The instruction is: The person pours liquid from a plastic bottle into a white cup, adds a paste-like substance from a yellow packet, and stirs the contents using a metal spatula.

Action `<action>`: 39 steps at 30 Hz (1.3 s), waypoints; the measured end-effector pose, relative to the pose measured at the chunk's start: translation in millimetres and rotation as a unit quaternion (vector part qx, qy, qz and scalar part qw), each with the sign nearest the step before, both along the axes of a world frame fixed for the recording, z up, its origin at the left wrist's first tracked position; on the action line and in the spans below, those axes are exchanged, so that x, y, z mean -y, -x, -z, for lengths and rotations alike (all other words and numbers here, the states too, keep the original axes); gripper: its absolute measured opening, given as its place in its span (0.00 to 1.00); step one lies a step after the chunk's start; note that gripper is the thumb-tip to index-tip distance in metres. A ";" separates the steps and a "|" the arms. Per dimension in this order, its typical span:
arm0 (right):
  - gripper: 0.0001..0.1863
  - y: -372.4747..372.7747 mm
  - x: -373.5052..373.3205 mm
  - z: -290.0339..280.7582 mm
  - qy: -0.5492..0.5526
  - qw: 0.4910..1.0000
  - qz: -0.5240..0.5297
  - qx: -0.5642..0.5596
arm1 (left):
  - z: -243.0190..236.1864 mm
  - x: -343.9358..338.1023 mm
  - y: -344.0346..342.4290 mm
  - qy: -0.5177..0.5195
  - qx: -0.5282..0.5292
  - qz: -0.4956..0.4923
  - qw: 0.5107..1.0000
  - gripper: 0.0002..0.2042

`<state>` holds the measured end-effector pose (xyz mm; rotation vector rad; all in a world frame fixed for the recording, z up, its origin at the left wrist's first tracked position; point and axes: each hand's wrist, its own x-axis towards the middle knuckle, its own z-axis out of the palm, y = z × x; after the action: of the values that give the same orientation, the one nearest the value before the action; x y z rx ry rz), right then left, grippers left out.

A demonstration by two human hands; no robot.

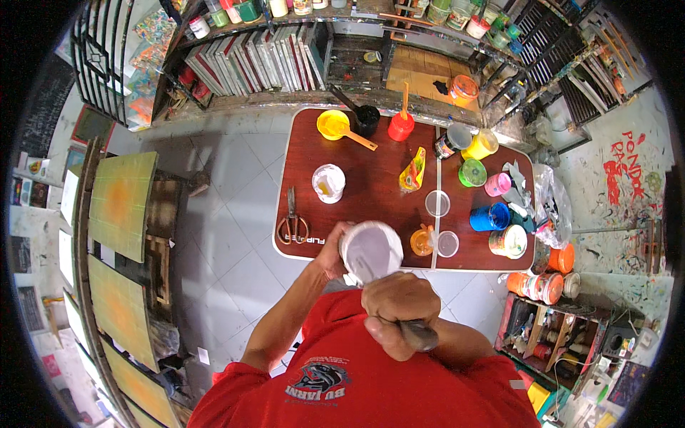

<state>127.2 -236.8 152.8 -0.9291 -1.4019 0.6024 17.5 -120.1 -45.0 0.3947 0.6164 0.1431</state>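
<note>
The left hand (332,251) cups the side of a round white plastic tub of pale paint (371,250), fingers wrapped round its wall, and holds it up just over the near edge of the dark red folding table (371,178). The right hand (399,303) is fisted tight around the dark handle of a stirring tool (417,334), its pale blade dipping into the tub, so this reads as the mixing stage, paint being worked inside the held tub. On the table, well apart from the hands, lie orange-handled scissors (292,225), a smaller white cup with a yellow stain inside (328,182), a yellow scoop with an orange handle (335,125), a red pot with a stick in it (401,126), two clear empty plastic cups (437,203), and a blue pot (490,217). My judgement: the next move calls for a steady left-hand hold while the blade sweeps round, kept inside the rim, since the tub hangs over the red shirt (371,378) and a tilt could spill.
</note>
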 end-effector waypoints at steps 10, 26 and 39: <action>0.14 -6.3 -0.2 10.7 0.004 0.998 -0.024 -0.060 | -4.5 -14.2 1.0 0.068 0.011 -0.017 0.997 0.31; 0.15 -24.3 -12.8 30.0 -0.039 0.988 -0.008 -0.152 | -5.1 6.0 0.9 -0.004 -0.041 -0.024 0.999 0.33; 0.11 -24.7 -12.6 20.8 -0.035 0.990 -0.127 -0.053 | 7.2 -21.3 16.5 0.064 0.088 0.004 0.994 0.30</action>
<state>151.9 -224.2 132.0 -0.6573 -1.4464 0.7762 1.0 -98.9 -52.2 0.2569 0.4466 0.1275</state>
